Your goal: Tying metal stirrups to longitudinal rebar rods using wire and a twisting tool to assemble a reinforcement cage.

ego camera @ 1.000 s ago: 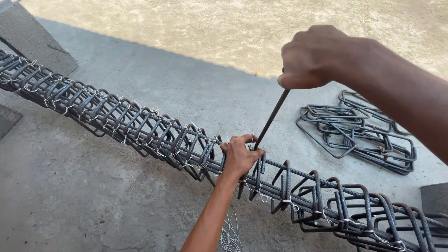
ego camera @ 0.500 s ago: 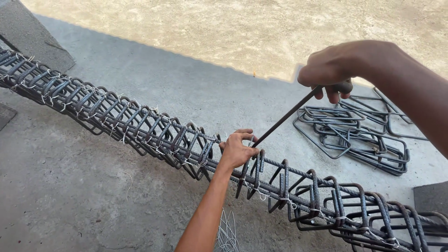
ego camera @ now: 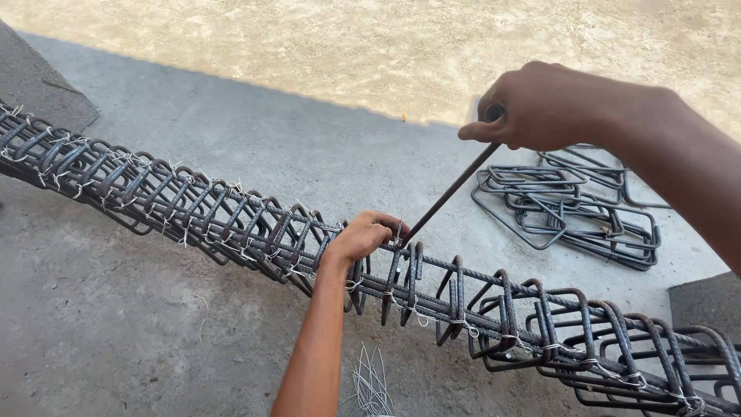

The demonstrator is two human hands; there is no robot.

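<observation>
Fingers of your left hand clamp rebar cage; right hand grips hook tool. Stirrups left of hand tied, stirrups right partly tied, loose stirrups unused.

No packages, no labels, no signs, no screens anywhere in this shot, folks, nothing printed and nothing wrapped from edge to edge
</observation>
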